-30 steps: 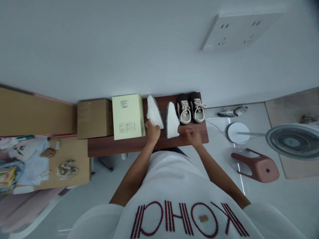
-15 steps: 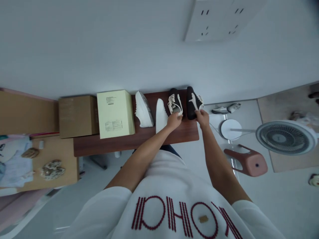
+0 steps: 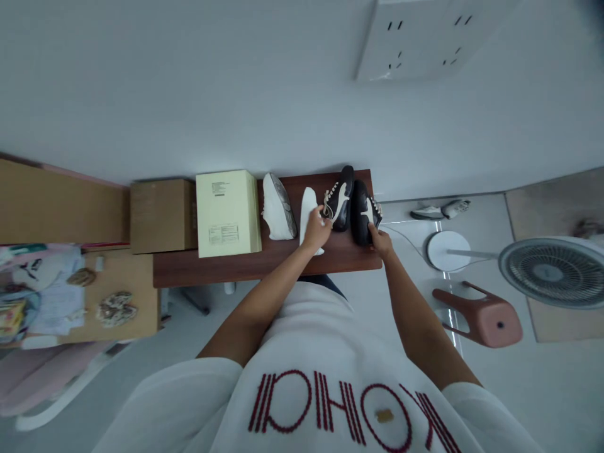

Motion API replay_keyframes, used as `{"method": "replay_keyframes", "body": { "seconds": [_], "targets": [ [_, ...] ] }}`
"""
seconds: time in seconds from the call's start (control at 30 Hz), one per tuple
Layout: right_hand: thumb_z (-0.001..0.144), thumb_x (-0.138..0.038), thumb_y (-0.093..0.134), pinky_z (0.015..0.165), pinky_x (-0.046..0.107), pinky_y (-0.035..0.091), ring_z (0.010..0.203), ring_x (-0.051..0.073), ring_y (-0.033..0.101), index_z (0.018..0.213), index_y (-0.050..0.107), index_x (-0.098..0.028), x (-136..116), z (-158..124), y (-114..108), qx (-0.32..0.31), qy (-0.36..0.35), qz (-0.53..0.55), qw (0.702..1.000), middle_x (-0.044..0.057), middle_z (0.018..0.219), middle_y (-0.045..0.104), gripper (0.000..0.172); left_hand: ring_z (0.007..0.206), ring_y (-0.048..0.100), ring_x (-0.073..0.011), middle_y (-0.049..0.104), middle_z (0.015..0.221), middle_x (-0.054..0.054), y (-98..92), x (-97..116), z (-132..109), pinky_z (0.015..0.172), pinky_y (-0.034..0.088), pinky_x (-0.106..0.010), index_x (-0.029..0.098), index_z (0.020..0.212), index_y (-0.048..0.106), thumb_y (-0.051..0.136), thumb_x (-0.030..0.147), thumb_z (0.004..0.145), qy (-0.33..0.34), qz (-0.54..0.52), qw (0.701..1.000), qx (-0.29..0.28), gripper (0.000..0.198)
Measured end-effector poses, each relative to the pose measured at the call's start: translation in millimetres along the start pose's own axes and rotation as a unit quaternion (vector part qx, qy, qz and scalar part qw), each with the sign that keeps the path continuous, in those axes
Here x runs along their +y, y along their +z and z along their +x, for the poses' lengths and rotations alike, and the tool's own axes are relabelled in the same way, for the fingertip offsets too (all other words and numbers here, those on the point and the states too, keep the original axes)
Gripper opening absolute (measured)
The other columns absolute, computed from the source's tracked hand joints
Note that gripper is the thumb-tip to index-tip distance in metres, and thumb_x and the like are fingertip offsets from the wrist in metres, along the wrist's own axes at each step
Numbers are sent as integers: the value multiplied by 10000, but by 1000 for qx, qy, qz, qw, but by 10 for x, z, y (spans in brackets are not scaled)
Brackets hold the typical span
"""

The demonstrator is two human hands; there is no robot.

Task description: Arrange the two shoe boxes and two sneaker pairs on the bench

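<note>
Your left hand pinches a black sneaker with narrow fingers, just above a white sneaker, while your right hand grips a second black sneaker, both on the dark wood bench.

Place: a room in a home, by the look of it
Walls: plain white, a wall socket panel up there
Floor: glossy white tile, a rug on it
Furniture: pedestal fan, pink stool, wooden desk
Bench: dark wood, shoes lined up, cardboard box alongside
</note>
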State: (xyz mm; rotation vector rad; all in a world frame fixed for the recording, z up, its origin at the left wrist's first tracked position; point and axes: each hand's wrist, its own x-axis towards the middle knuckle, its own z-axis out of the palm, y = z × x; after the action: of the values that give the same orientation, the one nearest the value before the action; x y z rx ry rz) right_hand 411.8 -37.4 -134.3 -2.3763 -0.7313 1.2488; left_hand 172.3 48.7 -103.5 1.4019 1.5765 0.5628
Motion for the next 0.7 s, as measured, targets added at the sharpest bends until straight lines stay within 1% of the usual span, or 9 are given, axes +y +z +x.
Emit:
{"method": "replay_keyframes", "body": {
  "seconds": [0.03, 0.1, 0.13, 0.23, 0.33, 0.4, 0.47, 0.6, 0.7],
  "targets": [
    [977, -753, 493, 692, 329, 541, 612, 216, 663, 848, 685, -188, 22, 4, -5, 2, -8, 11, 1000, 40, 638, 646, 610, 1525, 449, -318, 504, 1603, -193, -191, -71, -9, 1267, 368, -477, 165, 1508, 501, 631, 224, 924, -3, 44, 997, 59, 602],
    [965, -725, 533, 744, 339, 555, 712, 222, 689, 943, 686, -174, 60, -18, 5, 43, -39, 18, 998, 68, 778, 702, 573, 1619, 281, -365, 331, 1713, -230, -551, -240, 19, 1314, 271, -527, 134, 1607, 361, 674, 275, 910, -72, 118, 976, 169, 777],
    [964, -707, 540, 802, 357, 563, 808, 240, 703, 984, 687, -167, 81, -47, 20, 80, -60, 17, 995, 98, 865, 726, 560, 1627, 254, -388, 293, 1722, -258, -692, -325, 54, 1316, 264, -534, 107, 1640, 289, 721, 310, 879, -118, 135, 967, 181, 898],
    [987, -649, 484, 995, 432, 534, 1114, 297, 661, 1091, 692, -148, 163, -193, 95, 196, -109, 20, 974, 189, 1123, 729, 552, 1563, 389, -390, 336, 1690, -269, -887, -523, 179, 1263, 378, -489, 111, 1688, 167, 793, 326, 803, -187, 131, 966, 123, 1105],
    [1007, -614, 424, 1049, 465, 508, 1209, 315, 619, 1139, 696, -148, 258, -368, 169, 230, -114, 35, 966, 210, 1204, 704, 555, 1473, 512, -386, 396, 1652, -241, -834, -593, 227, 1200, 455, -486, 169, 1706, 161, 782, 308, 799, -166, 131, 973, 94, 1108],
    [1006, -607, 428, 1039, 463, 512, 1208, 321, 621, 1123, 705, -147, 307, -464, 197, 221, -116, 38, 968, 209, 1181, 707, 549, 1493, 485, -395, 398, 1655, -235, -784, -594, 211, 1204, 445, -509, 187, 1709, 163, 781, 304, 798, -139, 144, 976, 89, 1107],
    [1003, -593, 442, 1032, 468, 515, 1204, 329, 624, 1107, 709, -144, 332, -539, 211, 216, -118, 38, 968, 211, 1162, 709, 532, 1558, 397, -383, 365, 1689, -219, -778, -586, 189, 1230, 411, -519, 210, 1712, 155, 776, 301, 805, -111, 152, 979, 75, 1103],
    [1010, -554, 441, 1025, 486, 520, 1180, 336, 634, 1111, 706, -142, 293, -680, 232, 233, -121, 42, 964, 206, 1142, 703, 500, 1650, 215, -350, 232, 1769, -196, -887, -586, 151, 1296, 302, -518, 215, 1714, 142, 780, 337, 824, -99, 148, 983, 33, 1102],
    [1020, -549, 424, 1006, 467, 534, 1125, 309, 651, 1155, 695, -154, 183, -796, 286, 260, -134, 51, 955, 180, 1158, 681, 498, 1650, 216, -361, 243, 1765, -210, -996, -612, -13, 1318, 255, -517, 179, 1685, 260, 755, 331, 861, -102, 149, 983, 28, 973]
  ]
}}
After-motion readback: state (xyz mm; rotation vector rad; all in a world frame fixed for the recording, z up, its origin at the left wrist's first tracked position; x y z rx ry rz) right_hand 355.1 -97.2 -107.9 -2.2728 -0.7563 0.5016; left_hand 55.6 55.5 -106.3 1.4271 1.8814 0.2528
